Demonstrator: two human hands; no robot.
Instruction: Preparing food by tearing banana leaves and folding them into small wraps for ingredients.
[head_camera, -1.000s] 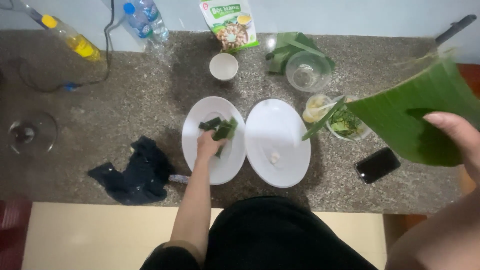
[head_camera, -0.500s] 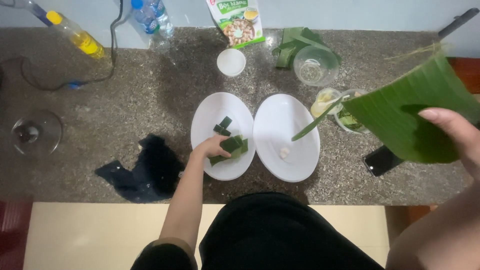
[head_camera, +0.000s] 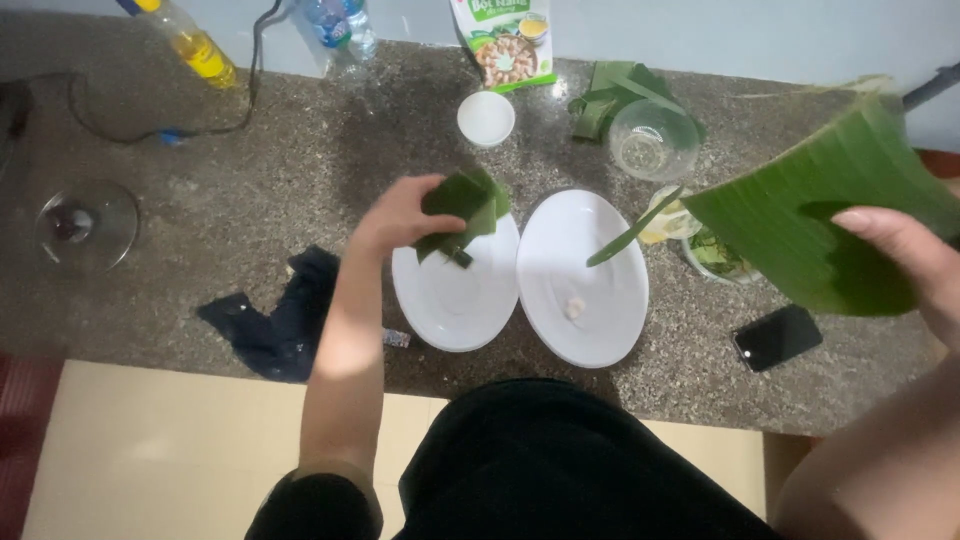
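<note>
Her left hand pinches folded leaf pieces above the left plate; a loose pinch could drop them. The right hand clasps a big banana leaf whose tip could sweep the glass bowl.

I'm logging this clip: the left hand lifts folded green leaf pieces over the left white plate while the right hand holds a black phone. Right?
Not quite. In the head view the right hand holds a large green leaf; the black phone lies on the counter. The left hand does hold folded leaf pieces over the left white plate.
</note>
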